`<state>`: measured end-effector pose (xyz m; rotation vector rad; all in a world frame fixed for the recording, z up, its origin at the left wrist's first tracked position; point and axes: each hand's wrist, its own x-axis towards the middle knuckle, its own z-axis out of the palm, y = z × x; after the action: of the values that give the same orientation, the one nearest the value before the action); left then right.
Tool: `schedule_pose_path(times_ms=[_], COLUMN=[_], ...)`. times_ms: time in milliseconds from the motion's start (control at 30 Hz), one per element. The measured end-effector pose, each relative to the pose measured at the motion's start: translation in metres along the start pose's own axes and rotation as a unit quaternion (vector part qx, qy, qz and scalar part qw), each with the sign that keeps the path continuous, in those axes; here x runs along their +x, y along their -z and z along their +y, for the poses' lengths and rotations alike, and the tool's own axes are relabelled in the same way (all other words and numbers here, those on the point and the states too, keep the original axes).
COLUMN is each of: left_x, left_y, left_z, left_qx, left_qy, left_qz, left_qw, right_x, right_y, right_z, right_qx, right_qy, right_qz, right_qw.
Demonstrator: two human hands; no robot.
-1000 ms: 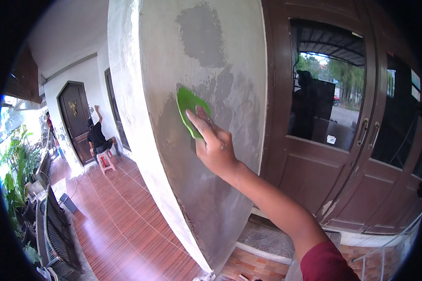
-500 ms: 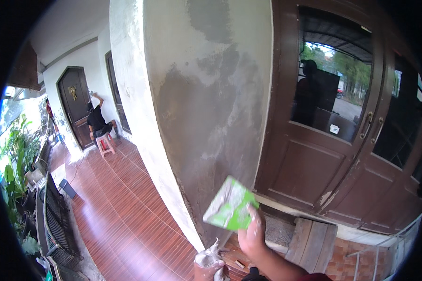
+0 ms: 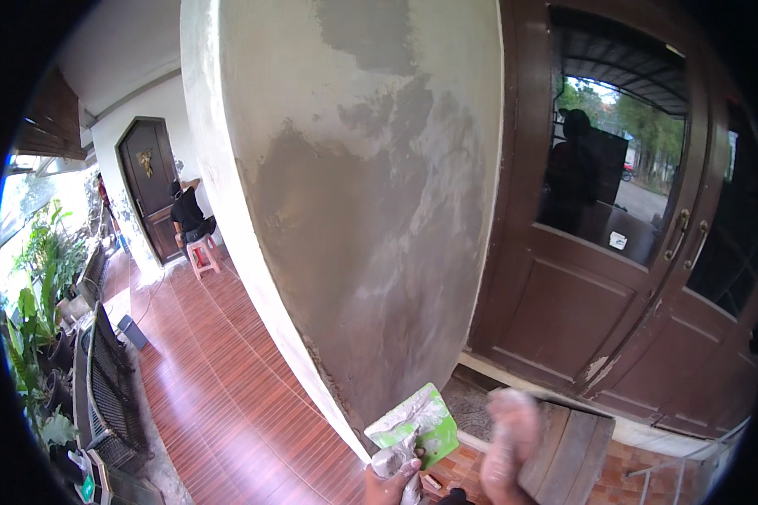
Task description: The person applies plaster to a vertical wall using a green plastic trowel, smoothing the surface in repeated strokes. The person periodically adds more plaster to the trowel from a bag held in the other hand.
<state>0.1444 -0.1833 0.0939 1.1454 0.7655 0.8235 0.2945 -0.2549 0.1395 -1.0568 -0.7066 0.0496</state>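
A green, flat plastic scraper [image 3: 440,439], smeared with pale grey plaster, stands tilted by the foot of the pillar. Low in the picture my left hand [image 3: 386,486] is closed round a plaster-coated, bag-like bundle [image 3: 387,459], and its fingers also seem to grip the scraper's lower edge. To the right, my right hand [image 3: 512,429] is raised and whitened with plaster. It is apart from the scraper, and motion blur hides how its fingers lie. Before me rises the pillar face [image 3: 354,252], with dark, damp-looking grey plaster over much of it.
Brown double doors [image 3: 564,311] with glass panes stand right, above a wooden-plank step [image 3: 568,454]. Red-brown tiled floor [image 3: 202,362] runs along the left. Farther off, a person in black [image 3: 191,215] sits on a pink stool [image 3: 202,255]. Potted plants [image 3: 34,328] line the left edge.
The green scraper has passed from my right hand to my left, moving down beside the bundle. My right hand has moved off to the right. The view has shifted slightly.
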Motion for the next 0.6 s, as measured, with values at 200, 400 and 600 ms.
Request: schedule_pose_path(times_ms=[200,400,600], left_x=[0.034,0.064,0.087], left_y=[-0.022,-0.066,-0.111], left_z=[0.001,0.002,0.002], left_qx=[0.011,-0.01,0.015], left_qy=[-0.039,-0.003,0.032], left_qz=[-0.018,-0.002,0.04], left_qw=[0.999,1.0,0.999], right_x=[0.072,0.159,0.209], right_y=[0.035,0.055,0.092], right_z=[-0.114,-0.118,-0.063], right_qx=[0.635,0.253,0.017], right_qy=[0.299,0.423,0.36], right_qz=[-0.301,-0.116,0.002], right_qw=[0.645,0.862,0.933])
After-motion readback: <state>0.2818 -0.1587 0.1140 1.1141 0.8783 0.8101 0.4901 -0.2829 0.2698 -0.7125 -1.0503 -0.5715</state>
